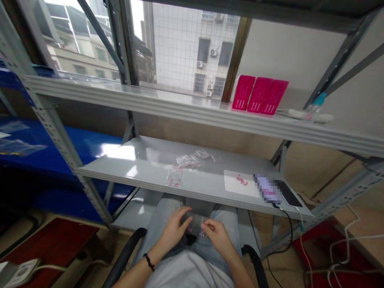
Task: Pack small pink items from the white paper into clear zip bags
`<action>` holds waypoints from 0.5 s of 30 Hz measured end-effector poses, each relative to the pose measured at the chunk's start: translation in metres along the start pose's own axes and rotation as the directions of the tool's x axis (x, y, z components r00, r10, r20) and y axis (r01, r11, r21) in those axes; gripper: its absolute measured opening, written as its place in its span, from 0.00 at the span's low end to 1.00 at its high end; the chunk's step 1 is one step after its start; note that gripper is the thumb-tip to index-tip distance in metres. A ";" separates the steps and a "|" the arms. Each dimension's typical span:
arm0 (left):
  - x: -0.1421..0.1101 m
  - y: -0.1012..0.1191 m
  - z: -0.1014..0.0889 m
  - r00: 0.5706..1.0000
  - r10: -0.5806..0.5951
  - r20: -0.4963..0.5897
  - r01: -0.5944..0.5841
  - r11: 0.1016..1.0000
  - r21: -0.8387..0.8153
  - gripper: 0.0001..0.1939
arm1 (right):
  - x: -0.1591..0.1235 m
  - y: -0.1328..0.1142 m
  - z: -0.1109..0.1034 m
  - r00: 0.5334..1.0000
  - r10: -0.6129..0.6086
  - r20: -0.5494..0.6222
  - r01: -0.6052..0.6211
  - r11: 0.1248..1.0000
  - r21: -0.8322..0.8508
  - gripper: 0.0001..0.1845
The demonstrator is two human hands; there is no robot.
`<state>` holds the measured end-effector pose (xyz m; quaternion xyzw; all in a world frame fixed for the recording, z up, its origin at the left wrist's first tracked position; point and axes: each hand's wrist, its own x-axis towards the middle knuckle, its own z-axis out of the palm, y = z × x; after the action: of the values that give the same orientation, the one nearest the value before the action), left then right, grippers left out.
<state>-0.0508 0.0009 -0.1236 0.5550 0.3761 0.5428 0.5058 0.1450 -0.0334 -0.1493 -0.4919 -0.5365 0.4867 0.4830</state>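
Over my lap, a small clear plastic bag [196, 225] with a few pink bits in it is stretched between both hands. Its left end is gripped between the thumb and fingers of my left hand [177, 225]. At the other end, my right hand [216, 233] pinches the edge by the fingertips. On the shelf ahead lies another clear bag [175, 177] holding several small pink pieces. A loose pile of clear bags [187, 161] lies behind it. To the right, small pink pieces [241, 180] rest on a white sheet of paper [231, 185].
A phone [268, 189] and a black power bank-like slab [288, 193] with cables sit at the right of the grey shelf [153, 160]. Pink boxes [259, 95] and a spray bottle [315, 109] stand on the upper shelf. Chair armrests [254, 262] flank me.
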 end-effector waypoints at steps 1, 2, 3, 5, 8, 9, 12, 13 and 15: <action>-0.003 0.001 0.001 0.999 0.036 -0.009 -0.036 0.998 0.056 0.12 | 0.000 0.001 0.001 1.000 0.010 -0.019 -0.010 1.000 0.017 0.27; -0.006 0.003 0.002 0.999 0.051 0.015 -0.053 0.990 0.131 0.10 | 0.000 0.001 0.002 1.000 0.015 -0.021 -0.015 0.999 0.034 0.28; -0.010 0.005 0.004 0.997 0.044 0.067 -0.058 0.976 0.212 0.07 | -0.001 0.001 0.003 1.000 0.013 -0.009 -0.013 0.999 0.048 0.28; -0.017 0.008 0.007 0.981 -0.013 0.193 -0.056 0.937 0.344 0.07 | -0.003 -0.001 0.004 0.999 -0.015 0.033 0.013 0.998 0.066 0.27; -0.025 0.008 0.014 0.958 -0.085 0.275 -0.029 0.923 0.384 0.12 | -0.007 -0.004 0.007 0.998 -0.051 0.041 0.049 0.998 0.030 0.25; -0.026 0.007 0.016 0.960 -0.095 0.265 -0.008 0.931 0.365 0.13 | -0.008 -0.004 0.007 0.998 -0.055 0.024 0.055 0.998 0.008 0.25; -0.026 0.000 0.021 0.966 -0.130 0.222 0.069 0.962 0.263 0.16 | -0.008 0.000 0.010 0.998 -0.061 -0.006 0.061 0.998 -0.032 0.25; -0.026 -0.002 0.022 0.967 -0.142 0.213 0.090 0.968 0.236 0.17 | -0.008 0.002 0.012 0.998 -0.066 0.000 0.066 0.997 -0.032 0.25; -0.026 -0.005 0.024 0.968 -0.156 0.195 0.112 0.969 0.221 0.20 | -0.006 0.007 0.014 0.997 -0.072 0.022 0.072 0.996 -0.044 0.24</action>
<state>-0.0302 -0.0266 -0.1314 0.6325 0.4120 0.4029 0.5176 0.1313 -0.0397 -0.1569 -0.4778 -0.5696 0.4621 0.4835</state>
